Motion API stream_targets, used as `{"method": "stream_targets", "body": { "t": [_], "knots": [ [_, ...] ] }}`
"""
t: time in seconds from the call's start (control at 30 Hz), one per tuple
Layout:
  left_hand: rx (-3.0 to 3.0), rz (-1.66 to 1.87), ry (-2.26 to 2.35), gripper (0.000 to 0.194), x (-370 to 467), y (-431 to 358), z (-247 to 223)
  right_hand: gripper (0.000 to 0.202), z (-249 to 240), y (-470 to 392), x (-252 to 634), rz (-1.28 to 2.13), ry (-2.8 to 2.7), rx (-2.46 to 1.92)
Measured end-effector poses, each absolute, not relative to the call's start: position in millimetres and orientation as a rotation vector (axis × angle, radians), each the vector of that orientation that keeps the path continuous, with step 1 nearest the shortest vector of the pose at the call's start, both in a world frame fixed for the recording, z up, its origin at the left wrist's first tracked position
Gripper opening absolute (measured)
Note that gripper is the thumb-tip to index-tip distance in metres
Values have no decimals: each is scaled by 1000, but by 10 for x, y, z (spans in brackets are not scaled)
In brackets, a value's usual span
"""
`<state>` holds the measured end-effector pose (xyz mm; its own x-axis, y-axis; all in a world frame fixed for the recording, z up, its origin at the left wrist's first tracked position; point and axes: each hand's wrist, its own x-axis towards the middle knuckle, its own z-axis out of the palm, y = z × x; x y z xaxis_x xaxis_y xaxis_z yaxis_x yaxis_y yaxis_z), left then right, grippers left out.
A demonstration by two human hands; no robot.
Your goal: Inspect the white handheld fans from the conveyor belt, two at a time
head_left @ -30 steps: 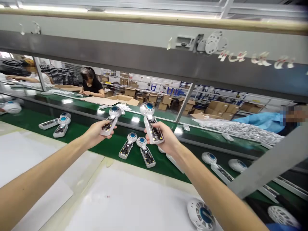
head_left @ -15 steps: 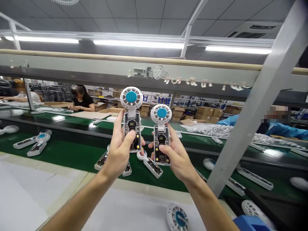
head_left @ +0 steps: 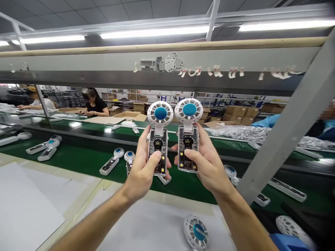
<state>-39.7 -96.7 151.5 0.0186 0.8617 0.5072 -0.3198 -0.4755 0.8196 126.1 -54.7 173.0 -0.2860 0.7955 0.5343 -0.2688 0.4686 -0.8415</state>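
My left hand (head_left: 142, 167) is closed around a handheld fan (head_left: 157, 146), its thumb lying on the front near the middle of the transparent body. A second fan of the same kind (head_left: 188, 139) is gripped by my right hand (head_left: 206, 164), thumb also pressed on the front. Both stand upright side by side, round white heads with blue centres on top, dark circuit boards and small displays showing below. The two heads are almost touching. Behind and beneath them, several more fans (head_left: 109, 165) lie on the green conveyor belt (head_left: 86, 167).
On the white worktop (head_left: 125, 223) rests another fan (head_left: 196, 232) with a blue centre. A slanted grey post (head_left: 282, 122) rises at the right. A blue object (head_left: 288, 242) sits at the lower right corner. Across the line, a person in black (head_left: 95, 104) works near open cartons (head_left: 131, 116).
The fan in my right hand has risen level with the left one, and the two have come closer together. The whole view has shifted a little.
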Motion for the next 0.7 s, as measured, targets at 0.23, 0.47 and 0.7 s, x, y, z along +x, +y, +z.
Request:
{"method": "stream_targets", "body": {
  "t": [0.23, 0.47, 0.7],
  "knots": [
    [1402, 1622, 597, 78, -420, -963, 1541, 79, 1689, -529, 1218, 1176, -1508, -462],
    [1358, 1613, 569, 64, -478, -921, 1530, 76, 1675, -519, 1231, 1230, -1491, -470],
    [1352, 1615, 573, 77, -503, -960, 1585, 83, 1686, -511, 1252, 1232, -1513, -460]
  ]
}}
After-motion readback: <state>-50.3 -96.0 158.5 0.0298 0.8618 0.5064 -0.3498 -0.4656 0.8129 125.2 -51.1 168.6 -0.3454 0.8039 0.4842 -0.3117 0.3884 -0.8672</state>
